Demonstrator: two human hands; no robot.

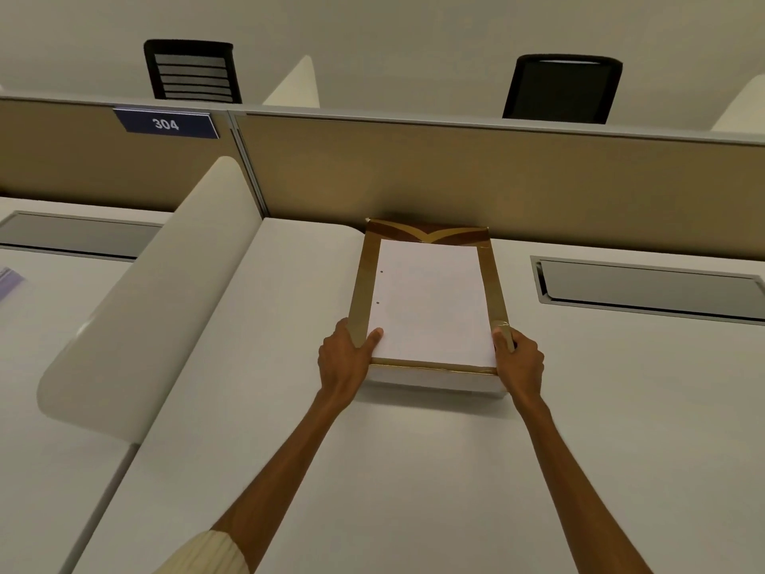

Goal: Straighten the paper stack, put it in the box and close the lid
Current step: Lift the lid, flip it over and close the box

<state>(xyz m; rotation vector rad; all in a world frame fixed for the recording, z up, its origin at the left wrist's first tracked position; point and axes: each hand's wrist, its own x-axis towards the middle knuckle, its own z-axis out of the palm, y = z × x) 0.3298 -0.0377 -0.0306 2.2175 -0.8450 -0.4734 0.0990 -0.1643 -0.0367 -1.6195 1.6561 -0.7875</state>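
Both hands at near corners of gold box (358, 283): left hand (343, 360) curled on corner, thumb on paper stack (430, 300); right hand (519, 360) gripping opposite corner. Far edge against partition (455, 176). Bare surface (414, 470) around.

I sit at a pale counter (414, 470) with a tan partition (455, 176) on its far side, a blue "304" sign (165, 124) at far left, and two black chairs (192, 72) beyond.
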